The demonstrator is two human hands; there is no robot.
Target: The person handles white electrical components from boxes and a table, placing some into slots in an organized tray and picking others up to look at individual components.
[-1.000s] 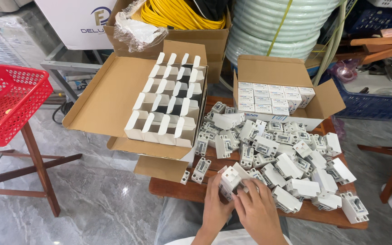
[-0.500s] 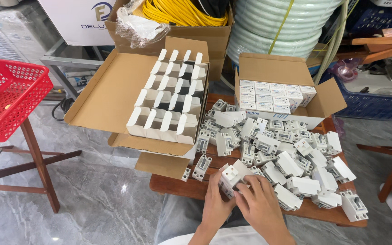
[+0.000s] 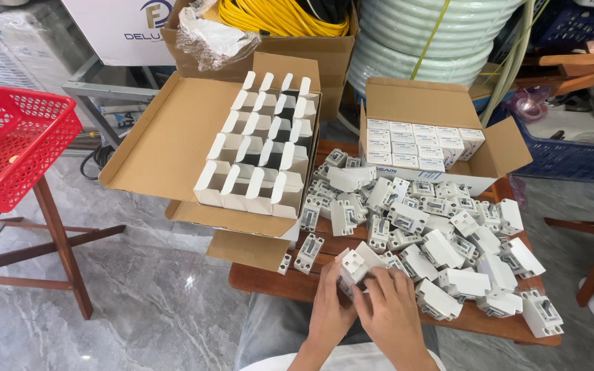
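Both my hands hold one small white carton [image 3: 353, 262] at the near edge of a wooden table [image 3: 269, 283]. My left hand [image 3: 330, 308] grips it from below and the left. My right hand [image 3: 388, 309] covers its right side with fingers curled over it. Just beyond lies a heap of several white circuit breakers [image 3: 421, 227] and small white cartons. An open cardboard box [image 3: 173, 137] on the left holds rows of open white cartons [image 3: 262, 148] standing upright. Another open cardboard box [image 3: 510, 148] at the back right is packed with closed small boxes [image 3: 414, 143].
A red plastic basket [image 3: 15, 148] sits on a wooden stand at the left. Behind the table stand a box with yellow cable [image 3: 276, 17], a coil of pale green hose [image 3: 434, 34] and a blue crate [image 3: 579, 154]. The floor is grey marble.
My hands stay on the same white carton, with the fingers shifting slightly around it. The view has tilted a little. Nothing else on the table has moved.
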